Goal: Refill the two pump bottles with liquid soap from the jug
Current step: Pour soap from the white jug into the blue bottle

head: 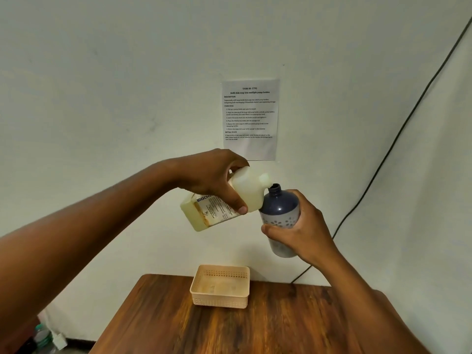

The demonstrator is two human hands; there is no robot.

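My left hand (217, 180) grips a translucent jug (245, 195) of pale yellow soap with a white label, tipped so its spout points right and down. The spout touches the open black neck of a dark blue bottle (279, 208) with a grey flower-patterned lower half. My right hand (298, 233) holds that bottle around its middle, tilted slightly left, in the air above the table. The bottle has no pump on it. No second pump bottle and no pump heads are in view.
A beige perforated plastic basket (198, 290) sits on the wooden table (204, 328) below my hands. A printed task sheet (250, 118) is taped to the white wall. A black cable (383, 159) runs down the right wall. A water bottle (42, 337) stands on the floor at left.
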